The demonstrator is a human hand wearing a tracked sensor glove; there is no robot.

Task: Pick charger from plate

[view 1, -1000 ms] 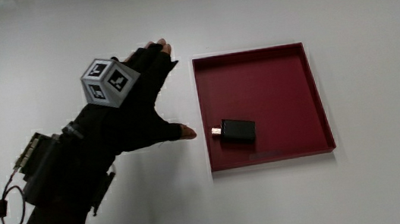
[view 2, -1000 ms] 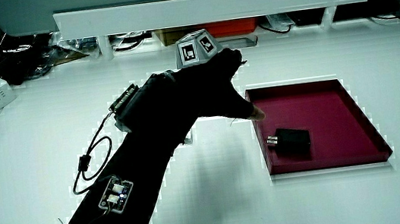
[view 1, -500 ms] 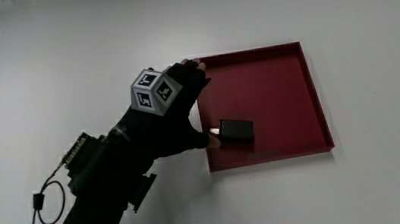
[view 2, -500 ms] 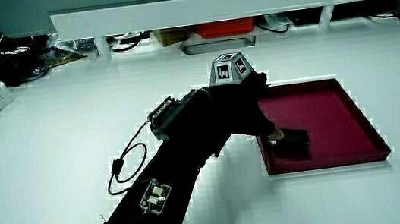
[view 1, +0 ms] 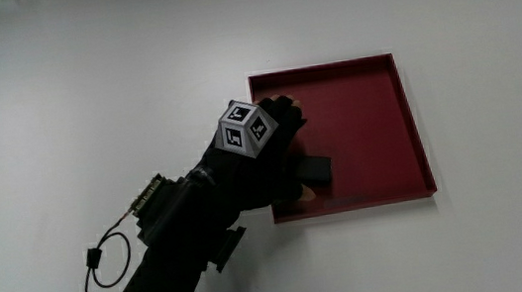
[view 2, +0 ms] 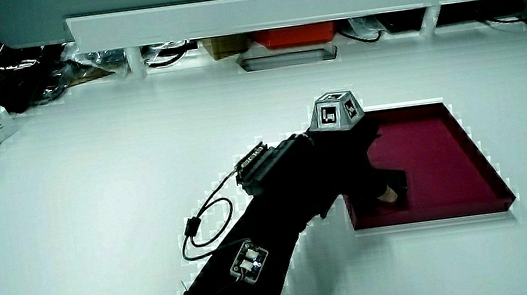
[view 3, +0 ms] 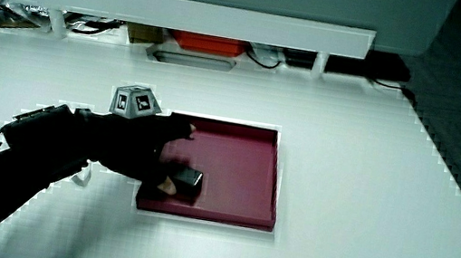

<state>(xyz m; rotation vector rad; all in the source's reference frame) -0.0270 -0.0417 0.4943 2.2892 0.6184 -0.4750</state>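
Reaching in over the nearest corner of the plate [view 1: 416, 127], the forearm [view 1: 174, 251] lies nearest the person, sleeved in black, with a small box strapped to it and a thin loop of cable [view 1: 95, 276] hanging beside it above the white table [view 1: 84, 88]. Farther on, the hand [view 1: 264, 157] sits across the plate's rim with the patterned cube [view 1: 246, 128] on its back facing up.

The charger [view 1: 317, 170], a small black block, lies flat inside the plate, close to the plate's nearer wall. In the main view the hand covers the end of the charger that points toward the forearm. In a side view the thumb tip rests against the charger [view 3: 189, 178], while the other fingers [view 3: 183, 128] stretch out loosely over the plate's floor, farther from the person than the charger. The hand is spread and has not closed on anything; the charger is resting on the plate, not lifted.

The plate is a shallow, square, dark red tray with low upright walls, and nothing but the charger lies in it. In both side views the low white partition [view 2: 277, 7] runs along the table's farthest edge, well apart from the plate.
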